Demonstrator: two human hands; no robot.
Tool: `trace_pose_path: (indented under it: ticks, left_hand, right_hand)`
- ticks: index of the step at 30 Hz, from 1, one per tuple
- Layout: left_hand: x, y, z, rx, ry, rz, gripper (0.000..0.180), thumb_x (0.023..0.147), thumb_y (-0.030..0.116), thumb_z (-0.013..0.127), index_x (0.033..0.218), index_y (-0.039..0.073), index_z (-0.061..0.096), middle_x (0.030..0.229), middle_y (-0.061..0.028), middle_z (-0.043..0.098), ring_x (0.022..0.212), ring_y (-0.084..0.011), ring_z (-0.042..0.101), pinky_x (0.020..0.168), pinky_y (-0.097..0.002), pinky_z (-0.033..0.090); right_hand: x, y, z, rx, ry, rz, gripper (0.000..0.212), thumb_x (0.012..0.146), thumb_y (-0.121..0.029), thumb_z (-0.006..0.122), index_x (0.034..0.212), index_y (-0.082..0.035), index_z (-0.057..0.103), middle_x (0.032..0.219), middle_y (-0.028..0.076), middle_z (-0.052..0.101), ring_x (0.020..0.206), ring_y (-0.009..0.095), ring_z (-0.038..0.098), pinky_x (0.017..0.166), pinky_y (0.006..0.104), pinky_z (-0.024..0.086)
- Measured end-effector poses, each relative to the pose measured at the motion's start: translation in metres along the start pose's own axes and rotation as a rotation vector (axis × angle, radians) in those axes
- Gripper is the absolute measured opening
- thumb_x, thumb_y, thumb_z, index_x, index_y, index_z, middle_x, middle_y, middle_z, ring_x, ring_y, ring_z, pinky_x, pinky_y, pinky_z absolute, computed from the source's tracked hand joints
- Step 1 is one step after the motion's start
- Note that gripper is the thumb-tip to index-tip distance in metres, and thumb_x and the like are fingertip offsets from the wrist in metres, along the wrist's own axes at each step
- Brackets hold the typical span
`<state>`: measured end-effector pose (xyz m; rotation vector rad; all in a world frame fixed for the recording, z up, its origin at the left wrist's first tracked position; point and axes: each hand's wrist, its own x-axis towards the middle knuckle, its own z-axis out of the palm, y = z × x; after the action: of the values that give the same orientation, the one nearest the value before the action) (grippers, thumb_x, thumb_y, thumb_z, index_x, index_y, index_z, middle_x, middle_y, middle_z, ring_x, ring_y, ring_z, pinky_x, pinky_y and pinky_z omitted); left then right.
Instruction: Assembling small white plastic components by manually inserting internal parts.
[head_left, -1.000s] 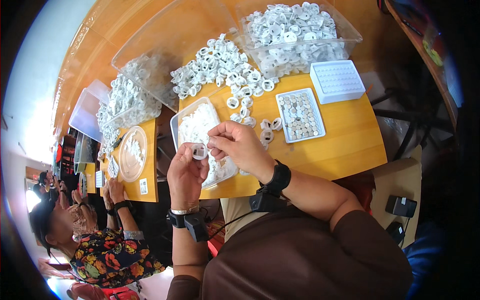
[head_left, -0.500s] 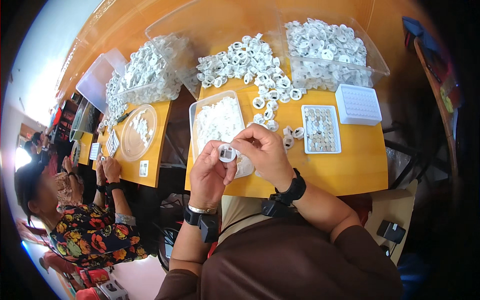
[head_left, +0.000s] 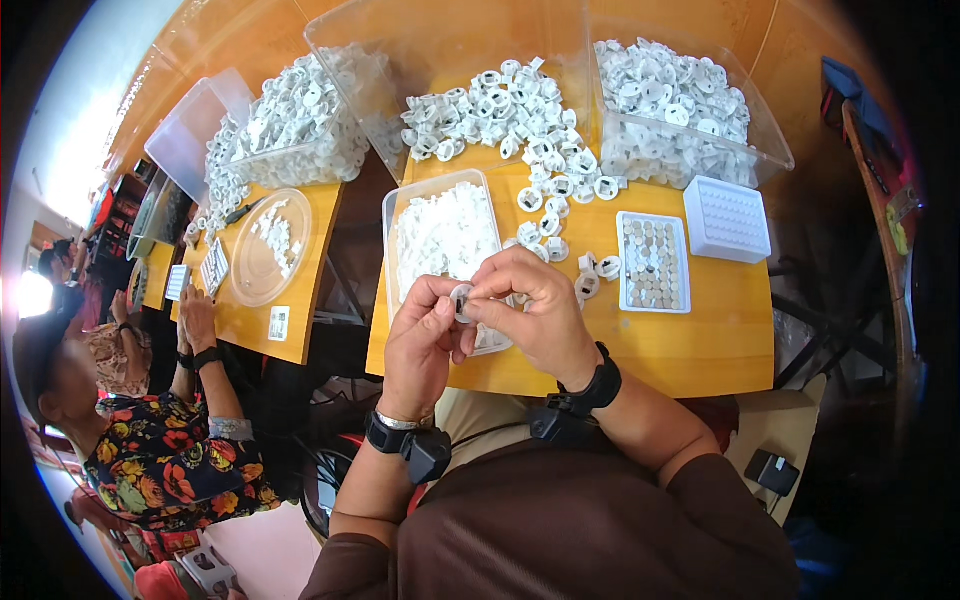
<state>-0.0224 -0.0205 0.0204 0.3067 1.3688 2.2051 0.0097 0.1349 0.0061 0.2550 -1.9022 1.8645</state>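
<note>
Over the near edge of the table, my left hand [head_left: 422,340] pinches a small round white plastic part [head_left: 461,291] that has a dark square recess. The fingertips of my right hand [head_left: 540,318] are closed together against its right side; anything small between them is hidden. Just beyond my hands sits a shallow clear tub [head_left: 388,235] of small white pieces. Several similar round parts [head_left: 557,249] lie loose to the right of the tub. Further right is a white tray [head_left: 625,305] with silver coin-like discs in it.
A white slotted tray [head_left: 727,220] stands at the right. Large clear bins [head_left: 690,165] heaped with white parts line the back, with a loose pile [head_left: 480,115] between them. At the left, a co-worker in a flowered shirt [head_left: 180,460] sits by another table [head_left: 300,340].
The round part has turned from facing up to a more edge-on tilt. My right fingers have shifted down onto its side. The co-worker's hands have moved slightly left, and the view has shifted a little.
</note>
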Motion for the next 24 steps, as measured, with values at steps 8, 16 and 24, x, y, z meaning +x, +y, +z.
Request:
trace_pose_path:
  ticks: [8, 16, 24]
  left_hand:
    - [0.003, -0.007, 0.005, -0.004, -0.006, 0.054, 0.024, 0.095, 0.029, 0.052, 0.104, 0.007, 0.053, 0.080, -0.0009, 0.056, 0.064, -0.0087, 0.051, 0.053, -0.0204, 0.035]
    - [0.003, -0.012, 0.006, -0.019, -0.026, 0.042, 0.024, 0.095, 0.030, 0.052, 0.103, 0.007, 0.053, 0.082, -0.0013, 0.056, 0.063, -0.0094, 0.050, 0.052, -0.0206, 0.035]
    - [0.007, -0.008, 0.004, -0.168, -0.075, 0.052, 0.027, 0.096, 0.029, 0.048, 0.104, 0.004, 0.051, 0.081, -0.0066, 0.057, 0.058, -0.0125, 0.050, 0.048, -0.0224, 0.035]
  right_hand:
    - [-0.001, 0.005, 0.001, 0.048, 0.036, 0.009, 0.008, 0.078, 0.000, 0.069, 0.084, -0.003, 0.064, 0.088, 0.006, 0.061, 0.081, 0.013, 0.062, 0.068, 0.0268, 0.050]
    - [0.002, 0.003, -0.008, 0.640, -0.146, 0.477, 0.012, 0.085, -0.002, 0.065, 0.087, -0.004, 0.053, 0.091, 0.007, 0.059, 0.063, 0.016, 0.065, 0.058, 0.0263, 0.052]
    - [0.004, 0.006, -0.007, 0.482, -0.030, 0.273, 0.007, 0.090, -0.005, 0.062, 0.094, 0.000, 0.059, 0.087, 0.003, 0.062, 0.076, 0.010, 0.061, 0.069, 0.0230, 0.049]
